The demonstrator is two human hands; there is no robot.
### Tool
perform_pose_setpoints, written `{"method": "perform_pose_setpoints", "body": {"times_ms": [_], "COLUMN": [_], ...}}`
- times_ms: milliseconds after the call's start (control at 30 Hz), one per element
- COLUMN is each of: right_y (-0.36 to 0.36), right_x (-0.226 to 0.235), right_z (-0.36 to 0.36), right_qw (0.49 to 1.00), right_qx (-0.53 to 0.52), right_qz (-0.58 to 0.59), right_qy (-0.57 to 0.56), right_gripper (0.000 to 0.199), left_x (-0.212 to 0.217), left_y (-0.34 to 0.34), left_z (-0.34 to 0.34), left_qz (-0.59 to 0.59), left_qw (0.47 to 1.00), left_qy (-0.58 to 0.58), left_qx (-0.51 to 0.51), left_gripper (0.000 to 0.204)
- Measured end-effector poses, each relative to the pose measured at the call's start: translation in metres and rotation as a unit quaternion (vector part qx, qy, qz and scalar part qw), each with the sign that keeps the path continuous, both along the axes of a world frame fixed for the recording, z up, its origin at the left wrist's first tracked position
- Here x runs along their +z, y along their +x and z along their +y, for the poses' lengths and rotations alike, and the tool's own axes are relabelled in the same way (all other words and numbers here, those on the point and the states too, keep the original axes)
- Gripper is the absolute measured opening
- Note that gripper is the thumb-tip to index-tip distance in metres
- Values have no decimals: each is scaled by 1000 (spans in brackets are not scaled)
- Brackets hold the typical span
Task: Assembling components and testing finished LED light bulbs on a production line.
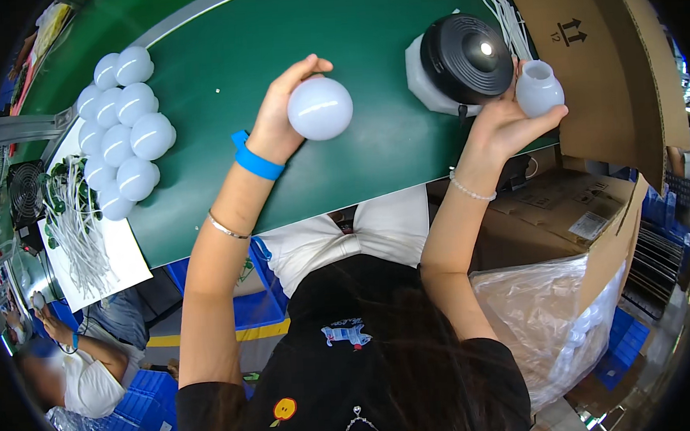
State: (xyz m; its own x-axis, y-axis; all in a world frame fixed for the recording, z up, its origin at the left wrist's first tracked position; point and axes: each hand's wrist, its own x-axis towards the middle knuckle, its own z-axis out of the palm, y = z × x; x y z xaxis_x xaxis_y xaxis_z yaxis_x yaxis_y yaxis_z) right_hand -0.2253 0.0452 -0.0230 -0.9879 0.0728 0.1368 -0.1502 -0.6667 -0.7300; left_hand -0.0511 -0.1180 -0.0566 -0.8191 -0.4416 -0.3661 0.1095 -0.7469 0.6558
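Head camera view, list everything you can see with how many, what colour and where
green work surface: one, across the upper middle
round bulb covers: about eleven, frosted white, clustered at the surface's left end
thin white parts: a heap, on a white sheet at the left edge
black round device: one, on a white base, upper right
cardboard box: one, brown, right side
clear plastic bag: one, lower right
other person: one, white top, lower left
bulb cover: one, white, in the left hand
bulb housing: one, white, open-topped, in the right hand
wristband: one, blue, left wrist
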Motion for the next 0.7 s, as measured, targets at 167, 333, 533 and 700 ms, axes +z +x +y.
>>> {"method": "perform_pose_setpoints", "body": {"times_ms": [167,333,533,700], "right_y": [-18,-49,-42,-40], "right_x": [18,49,39,27], "right_z": [21,34,22,9], "right_qw": [954,727,794,825], "right_qx": [39,124,206,213], "right_qz": [237,438,400,376], "right_qy": [182,514,410,364], "right_gripper": [54,63,60,59], "left_x": [5,5,6,4], "left_y": [3,-2,-3,-3], "left_z": [2,7,7,6], "left_qz": [-25,-23,-6,-2], "left_qw": [999,999,998,997], "left_qy": [-12,-37,-61,-71], "left_qx": [19,10,-13,-11], "left_gripper": [24,25,25,26]}}
